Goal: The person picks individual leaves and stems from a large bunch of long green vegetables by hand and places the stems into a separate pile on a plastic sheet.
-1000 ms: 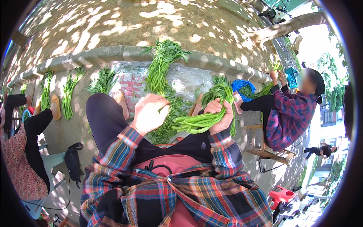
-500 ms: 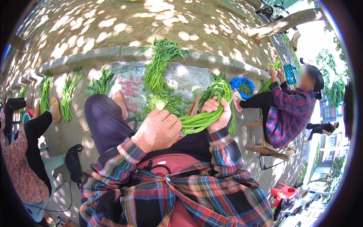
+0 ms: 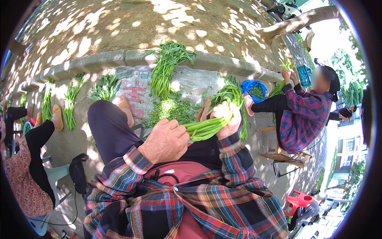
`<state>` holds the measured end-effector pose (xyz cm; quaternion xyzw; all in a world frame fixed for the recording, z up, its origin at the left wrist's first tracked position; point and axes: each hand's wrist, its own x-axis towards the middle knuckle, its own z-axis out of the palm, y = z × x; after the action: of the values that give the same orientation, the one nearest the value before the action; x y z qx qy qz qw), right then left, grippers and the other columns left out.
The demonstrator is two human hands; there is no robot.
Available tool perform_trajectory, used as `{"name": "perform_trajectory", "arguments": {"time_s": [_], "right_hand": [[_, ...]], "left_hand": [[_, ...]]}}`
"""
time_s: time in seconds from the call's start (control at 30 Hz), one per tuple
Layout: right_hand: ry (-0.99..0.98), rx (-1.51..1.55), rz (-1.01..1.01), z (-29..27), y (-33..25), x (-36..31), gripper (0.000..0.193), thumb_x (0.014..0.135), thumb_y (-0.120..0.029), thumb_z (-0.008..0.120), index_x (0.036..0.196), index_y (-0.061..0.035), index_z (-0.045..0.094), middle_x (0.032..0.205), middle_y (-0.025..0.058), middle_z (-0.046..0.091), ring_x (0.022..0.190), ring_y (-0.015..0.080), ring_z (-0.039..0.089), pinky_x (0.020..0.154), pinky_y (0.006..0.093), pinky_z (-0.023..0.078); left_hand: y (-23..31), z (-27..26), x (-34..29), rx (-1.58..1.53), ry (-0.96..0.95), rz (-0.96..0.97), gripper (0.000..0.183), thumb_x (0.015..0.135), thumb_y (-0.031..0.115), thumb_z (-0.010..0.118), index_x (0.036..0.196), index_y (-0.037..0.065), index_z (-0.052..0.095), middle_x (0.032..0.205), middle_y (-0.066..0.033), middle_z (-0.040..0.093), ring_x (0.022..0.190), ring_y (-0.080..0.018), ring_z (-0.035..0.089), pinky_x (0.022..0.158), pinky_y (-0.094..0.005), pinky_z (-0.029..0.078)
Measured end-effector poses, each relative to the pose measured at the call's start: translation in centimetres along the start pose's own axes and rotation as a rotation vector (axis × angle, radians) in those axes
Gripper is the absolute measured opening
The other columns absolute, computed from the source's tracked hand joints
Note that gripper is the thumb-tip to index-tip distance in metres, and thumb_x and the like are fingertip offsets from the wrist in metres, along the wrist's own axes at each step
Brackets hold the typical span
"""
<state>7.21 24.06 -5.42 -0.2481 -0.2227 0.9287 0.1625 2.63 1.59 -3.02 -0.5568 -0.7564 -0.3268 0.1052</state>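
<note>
My right hand [image 3: 227, 120] is closed round the stems of a bunch of water spinach [image 3: 205, 128]. Its leafy part [image 3: 230, 92] arches over the back of that hand and hangs beside my right knee. At the cut ends of the stems, my left hand [image 3: 164, 139] is curled with fingers and thumb pressed together, its back to me. Those stem ends run into its grip, so their tips are hidden. Beyond my knees a larger bunch of water spinach [image 3: 163, 77] lies on a pale plastic sheet [image 3: 137, 85], with loose leaves [image 3: 171, 111] below it.
More green bunches [image 3: 105, 88] lie along a stone kerb [image 3: 95, 61]. A blue bag of greens [image 3: 255, 91] stands by my right foot. On the right a person in a plaid shirt [image 3: 308, 111] sits handling greens. Another seated person [image 3: 30, 167] and a black bag [image 3: 78, 173] are at left.
My left hand has shifted slightly left and down, still at the stem ends. The fingers of my right hand have moved a little on the bunch.
</note>
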Motion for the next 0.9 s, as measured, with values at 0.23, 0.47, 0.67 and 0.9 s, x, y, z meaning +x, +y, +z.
{"name": "perform_trajectory", "arguments": {"time_s": [0.23, 0.47, 0.67, 0.9], "right_hand": [[-0.041, 0.034, 0.015, -0.3, 0.2, -0.2, 0.016, 0.084, -0.022, 0.052, 0.081, -0.0064, 0.052, 0.064, 0.0018, 0.047, 0.057, 0.0153, 0.045, 0.054, 0.03, 0.041], [-0.165, 0.145, 0.093, -0.6, 0.3, 0.0, 0.013, 0.082, -0.017, 0.053, 0.084, -0.0044, 0.051, 0.066, -0.001, 0.044, 0.057, 0.0116, 0.042, 0.056, 0.0265, 0.039], [-0.18, 0.343, 0.083, -1.0, -1.6, 0.7, 0.007, 0.08, -0.013, 0.054, 0.081, -0.0059, 0.054, 0.063, -0.0019, 0.043, 0.055, 0.0104, 0.041, 0.055, 0.0259, 0.038], [-0.258, 0.29, 0.104, -1.9, -1.9, 0.4, 0.013, 0.082, -0.013, 0.051, 0.087, -0.001, 0.053, 0.066, -0.0003, 0.044, 0.058, 0.0112, 0.042, 0.058, 0.0268, 0.039]], "left_hand": [[0.1, 0.7, -0.2, -0.039, 0.048, -0.041, 0.01, 0.062, 0.012, 0.062, 0.063, 0.01, 0.052, 0.062, -0.0028, 0.045, 0.062, -0.0207, 0.048, 0.056, -0.0336, 0.038], [-0.8, 1.1, -0.2, -0.314, 0.375, -0.168, 0.006, 0.061, 0.0, 0.056, 0.065, 0.004, 0.057, 0.066, -0.0085, 0.055, 0.053, -0.0259, 0.047, 0.051, -0.0301, 0.038], [-1.7, -0.4, -1.1, -0.951, 0.274, -0.675, 0.011, 0.075, 0.001, 0.053, 0.067, -0.002, 0.059, 0.066, -0.0033, 0.055, 0.059, -0.0071, 0.045, 0.053, -0.0227, 0.035], [-4.4, 2.8, -1.9, -0.174, 0.062, -0.44, 0.006, 0.077, 0.008, 0.062, 0.074, 0.003, 0.061, 0.069, -0.0093, 0.057, 0.062, -0.0249, 0.054, 0.057, -0.0332, 0.044]]}}
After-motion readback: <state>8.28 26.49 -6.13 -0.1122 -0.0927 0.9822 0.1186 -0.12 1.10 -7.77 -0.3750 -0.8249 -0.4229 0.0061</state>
